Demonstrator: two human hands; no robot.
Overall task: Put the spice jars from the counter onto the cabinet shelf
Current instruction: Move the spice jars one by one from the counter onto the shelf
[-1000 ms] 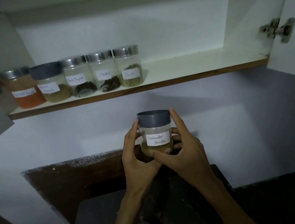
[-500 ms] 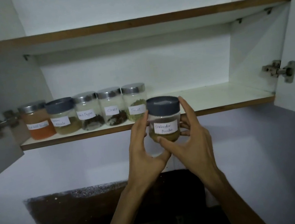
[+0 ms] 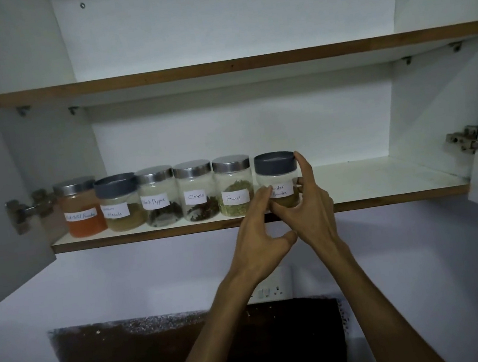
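Note:
The coriander powder jar, clear with a dark grey lid, stands on the lower cabinet shelf at the right end of a row of jars. My right hand wraps its right side, index finger on the lid. My left hand touches the jar's lower left with its fingertips. To the left stand the fennel jar, the cloves jar, the black pepper jar, a masala jar and an orange powder jar.
The shelf's right half is bare white board. An upper shelf runs above. Both cabinet doors stand open, with hinges at left and right. A wall socket sits below, above a dark counter backsplash.
Both hands raised the coriander jar from chest height up and to the right, and it now rests on the shelf beside the fennel jar. The view tilted upward.

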